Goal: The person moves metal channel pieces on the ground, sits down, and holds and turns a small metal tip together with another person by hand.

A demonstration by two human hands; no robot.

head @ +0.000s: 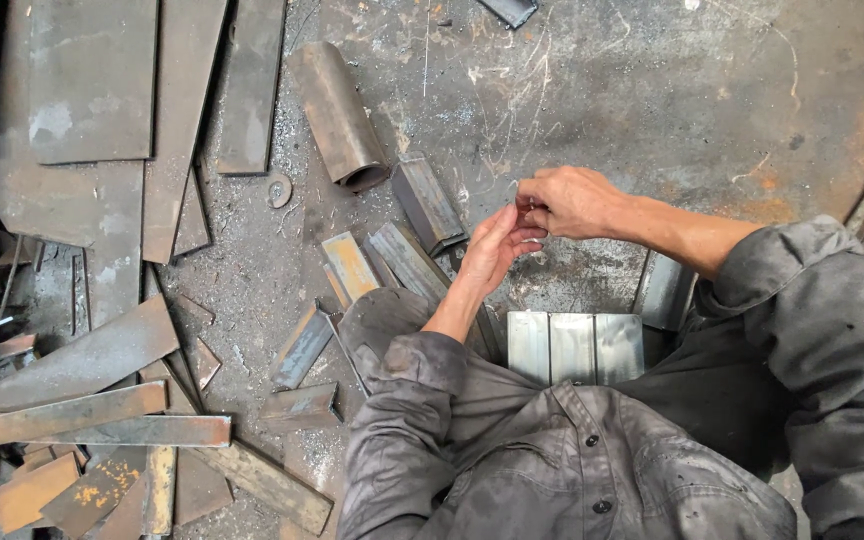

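Steel offcuts lay nearest the hands: a bright square block (575, 346) made of short channel pieces set side by side sat on the floor (652, 90) directly below the hands, just in front of the person's grey work jacket (562, 470). The left hand (497, 245) was raised, palm turned toward the right, fingers loosely curled. The right hand (570, 202) met it fingertip to fingertip, thumb and forefinger pinched together. Whether anything small sat between the fingers could not be told; nothing was visible there. Both hands hovered above the floor, touching none of the metal. Just left of the left hand lay several short angle pieces (414, 262) and a rust-topped flat piece (350, 265). Further up, a rusty tube section (337, 115) lay on its side with its open end toward the hands, and a small washer (279, 190) sat beside it. Long rusty flat bars (72, 415) and sheet plates (92, 80) were piled along the left side, well apart from the hands.
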